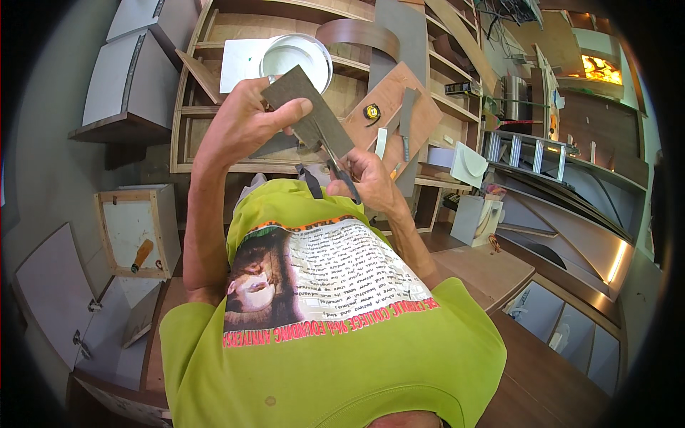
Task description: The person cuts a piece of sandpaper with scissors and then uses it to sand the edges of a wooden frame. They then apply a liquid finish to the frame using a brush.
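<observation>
At the left, beyond my reach, white cabinets (118,89) line the wall, with no label I can make out on them. Nearer the middle, my left hand (250,118) is clamped on the upper end of a dark grey-brown strip (312,110), thumb flat on its face and fingers behind. I hold it tilted in front of me, above my lap. It looks light and thin, stiff enough to keep flat without sagging, probably a little smooth; I'd grip it by the broad end, clear of the blades, and expect a thin edge might chip. At its lower end sit the scissors (351,187), my right hand (374,184) wrapped around their handles; how deep they bite, I cannot tell. Further right, a yellow-and-black tape measure (372,112) lies on a reddish-brown board (390,84), its marking too small to read. Across my green shirt (335,381), spreading rightward, red capitals and smaller dark lines stand upside down to me.
</observation>
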`<move>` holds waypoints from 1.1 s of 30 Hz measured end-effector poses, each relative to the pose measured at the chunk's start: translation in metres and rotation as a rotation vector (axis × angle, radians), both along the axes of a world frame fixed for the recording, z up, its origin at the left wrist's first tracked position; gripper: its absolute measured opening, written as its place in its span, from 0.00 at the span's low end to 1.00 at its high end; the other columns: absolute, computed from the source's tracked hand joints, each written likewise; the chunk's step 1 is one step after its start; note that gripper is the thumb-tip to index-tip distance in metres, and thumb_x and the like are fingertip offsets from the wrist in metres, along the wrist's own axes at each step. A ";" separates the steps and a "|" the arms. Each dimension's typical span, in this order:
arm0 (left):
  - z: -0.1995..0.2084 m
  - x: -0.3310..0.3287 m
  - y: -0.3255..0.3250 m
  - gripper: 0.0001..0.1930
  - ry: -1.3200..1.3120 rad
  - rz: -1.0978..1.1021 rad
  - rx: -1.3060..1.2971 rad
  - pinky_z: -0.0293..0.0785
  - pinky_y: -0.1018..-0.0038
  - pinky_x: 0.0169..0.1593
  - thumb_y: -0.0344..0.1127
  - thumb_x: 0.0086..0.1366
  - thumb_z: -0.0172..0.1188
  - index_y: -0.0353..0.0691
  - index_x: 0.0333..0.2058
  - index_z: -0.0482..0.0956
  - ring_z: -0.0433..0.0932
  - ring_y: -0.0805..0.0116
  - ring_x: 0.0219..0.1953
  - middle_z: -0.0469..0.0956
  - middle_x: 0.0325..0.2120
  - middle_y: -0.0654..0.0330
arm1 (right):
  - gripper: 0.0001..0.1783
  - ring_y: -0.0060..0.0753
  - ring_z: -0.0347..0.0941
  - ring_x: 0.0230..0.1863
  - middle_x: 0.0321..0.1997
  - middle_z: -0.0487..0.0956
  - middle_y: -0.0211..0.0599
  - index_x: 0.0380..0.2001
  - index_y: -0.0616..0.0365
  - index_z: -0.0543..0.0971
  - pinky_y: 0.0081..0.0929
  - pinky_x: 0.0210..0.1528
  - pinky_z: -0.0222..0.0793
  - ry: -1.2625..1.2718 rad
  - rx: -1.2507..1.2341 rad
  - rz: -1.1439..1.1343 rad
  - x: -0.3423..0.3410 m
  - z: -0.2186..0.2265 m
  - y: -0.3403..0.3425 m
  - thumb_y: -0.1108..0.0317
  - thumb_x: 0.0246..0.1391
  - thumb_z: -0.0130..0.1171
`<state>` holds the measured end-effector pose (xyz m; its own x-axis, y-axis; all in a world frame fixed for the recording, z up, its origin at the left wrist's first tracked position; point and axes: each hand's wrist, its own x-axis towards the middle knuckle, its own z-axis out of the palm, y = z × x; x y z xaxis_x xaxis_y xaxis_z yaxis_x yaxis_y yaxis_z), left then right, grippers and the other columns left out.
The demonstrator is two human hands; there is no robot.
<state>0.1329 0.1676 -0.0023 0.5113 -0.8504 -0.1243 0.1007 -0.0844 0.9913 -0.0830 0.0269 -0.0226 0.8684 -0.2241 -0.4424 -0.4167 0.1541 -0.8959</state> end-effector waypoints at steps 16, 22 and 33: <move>-0.037 -0.015 -0.004 0.20 0.075 0.209 -0.006 0.77 0.75 0.36 0.38 0.63 0.65 0.27 0.46 0.78 0.78 0.75 0.32 0.82 0.35 0.57 | 0.24 0.16 0.71 0.30 0.29 0.76 0.26 0.37 0.57 0.75 0.18 0.34 0.65 0.310 -0.026 -0.047 -0.046 -0.075 -0.062 0.51 0.50 0.72; -0.127 -0.042 0.009 0.20 0.266 0.385 0.196 0.78 0.72 0.44 0.40 0.68 0.60 0.28 0.48 0.75 0.81 0.67 0.38 0.81 0.38 0.54 | 0.29 0.21 0.72 0.21 0.21 0.76 0.28 0.27 0.59 0.75 0.23 0.23 0.64 0.548 -0.432 -0.151 -0.132 -0.258 -0.113 0.44 0.44 0.75; -0.193 -0.138 0.030 0.13 0.708 0.858 0.255 0.76 0.70 0.46 0.43 0.70 0.58 0.41 0.45 0.77 0.78 0.72 0.37 0.80 0.39 0.62 | 0.33 0.52 0.81 0.31 0.25 0.82 0.48 0.21 0.58 0.83 0.50 0.34 0.72 0.827 -0.797 0.222 -0.156 -0.441 -0.170 0.33 0.46 0.62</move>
